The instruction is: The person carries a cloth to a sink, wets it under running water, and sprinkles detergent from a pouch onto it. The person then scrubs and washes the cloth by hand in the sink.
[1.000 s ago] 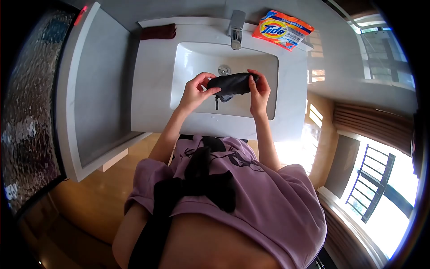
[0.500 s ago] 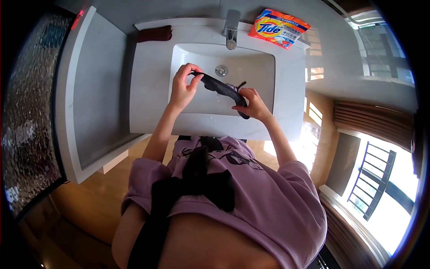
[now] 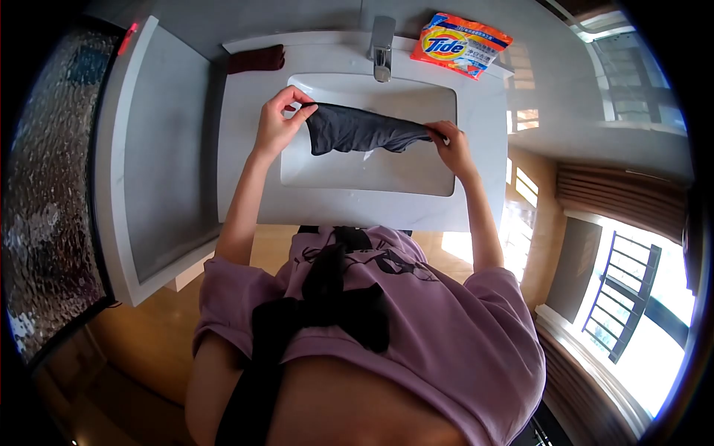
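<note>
A dark cloth [image 3: 364, 131] is stretched sideways above the white sink [image 3: 364, 178], its lower edge hanging in loose folds. My left hand [image 3: 281, 123] pinches its upper left corner between thumb and fingers. At the other end, near the right rim of the basin, my right hand [image 3: 453, 146] grips the narrow gathered end. The cloth covers the drain. Behind the basin stands a chrome faucet [image 3: 381, 50].
An orange Tide packet [image 3: 461, 46] lies on the back right of the counter [image 3: 249, 160]. A folded dark brown cloth [image 3: 256, 59] sits at the back left. Left of the counter is a white-edged panel; a window with bars is at the right.
The dark cloth, bunched and then slanted earlier, is now spread out wide and nearly level. My hands have moved apart, the left outward and the right outward and up.
</note>
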Tool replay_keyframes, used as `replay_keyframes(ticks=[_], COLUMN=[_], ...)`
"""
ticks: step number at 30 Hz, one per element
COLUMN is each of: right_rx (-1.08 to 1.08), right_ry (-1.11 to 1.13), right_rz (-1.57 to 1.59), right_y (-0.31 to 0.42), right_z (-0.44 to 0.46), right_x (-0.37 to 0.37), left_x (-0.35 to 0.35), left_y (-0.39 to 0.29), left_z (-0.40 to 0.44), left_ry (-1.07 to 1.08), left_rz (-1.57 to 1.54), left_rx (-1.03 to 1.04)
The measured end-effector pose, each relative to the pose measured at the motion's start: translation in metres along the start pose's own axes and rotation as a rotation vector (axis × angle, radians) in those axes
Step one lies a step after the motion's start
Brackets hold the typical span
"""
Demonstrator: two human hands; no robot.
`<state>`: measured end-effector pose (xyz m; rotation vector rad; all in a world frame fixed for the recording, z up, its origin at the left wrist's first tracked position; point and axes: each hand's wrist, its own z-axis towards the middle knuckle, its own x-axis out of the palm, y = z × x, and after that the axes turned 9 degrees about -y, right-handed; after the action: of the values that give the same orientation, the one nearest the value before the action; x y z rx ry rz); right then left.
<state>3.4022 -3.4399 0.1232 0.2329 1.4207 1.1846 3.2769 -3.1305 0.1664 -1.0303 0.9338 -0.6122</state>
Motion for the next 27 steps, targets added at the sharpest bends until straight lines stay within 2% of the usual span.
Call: replay_keyframes(ticks=[2, 3, 4, 5, 6, 7, 8, 9, 10, 12, 14, 17, 18, 19, 21, 22, 23, 25, 27], right_rx=[-0.187, -0.180, -0.070, 0.036, 0.203, 0.202, 0.184, 0.161, 0.156, 0.069, 0.115, 0.127, 0.099, 0.102, 0.221, 0.231, 0.229, 0.207, 0.221], right_ry=[-0.291, -0.289, -0.186, -0.085, 0.208, 0.207, 0.494, 0.774, 0.764, 0.464, 0.193, -0.032, -0.149, -0.149, 0.012, 0.236, 0.237, 0.963, 0.884], right_rz=[0.114, 0.112, 0.116, 0.120, -0.124, -0.123, -0.168, -0.213, -0.214, -0.055, -0.048, 0.072, 0.132, 0.131, -0.031, -0.226, -0.226, -0.205, -0.151], right_y=[0.026, 0.026, 0.025, 0.021, 0.006, -0.010, -0.025, -0.030, -0.036, -0.030, -0.011, 0.013, 0.015, 0.013, 0.006, -0.003, -0.015, -0.033, -0.032], right_z=[0.010, 0.003, -0.007, -0.015, -0.025, -0.037, -0.049, -0.051, -0.046, -0.041, -0.024, -0.003, -0.003, -0.006, -0.018, -0.024, -0.033, -0.048, -0.046], right_x=[-0.005, -0.004, -0.002, 0.001, 0.004, 0.010, 0.016, 0.018, 0.017, 0.011, 0.000, -0.006, -0.006, -0.005, 0.002, 0.004, 0.009, 0.017, 0.016], left_x=[-0.001, 0.000, 0.001, 0.002, 0.003, 0.008, 0.014, 0.017, 0.017, 0.019, 0.016, 0.014, 0.014, 0.016, 0.018, 0.016, 0.014, 0.017, 0.018], left_y=[-0.017, -0.019, -0.008, 0.011, 0.036, 0.066, 0.094, 0.092, 0.091, 0.079, 0.057, 0.014, 0.016, 0.020, 0.039, 0.054, 0.067, 0.081, 0.077], left_z=[0.006, 0.007, 0.002, -0.007, -0.019, -0.036, -0.049, -0.056, -0.057, -0.051, -0.029, -0.010, -0.011, -0.012, -0.023, -0.030, -0.037, -0.054, -0.055], left_ry=[-0.058, -0.120, -0.092, 0.142, 0.373, 0.598, 0.805, 0.863, 0.710, 0.429, 0.154, -0.059, -0.055, -0.007, 0.161, 0.422, 0.681, 0.941, 0.968], left_rz=[-0.099, -0.202, -0.199, -0.022, 0.158, 0.207, 0.176, 0.164, 0.201, 0.222, 0.118, 0.037, 0.037, 0.047, 0.137, 0.234, 0.327, 0.256, 0.247], left_rx=[0.048, 0.094, 0.076, -0.005, -0.084, -0.208, -0.320, -0.373, -0.307, -0.216, -0.126, 0.068, 0.067, 0.052, -0.019, -0.163, -0.307, -0.328, -0.353])
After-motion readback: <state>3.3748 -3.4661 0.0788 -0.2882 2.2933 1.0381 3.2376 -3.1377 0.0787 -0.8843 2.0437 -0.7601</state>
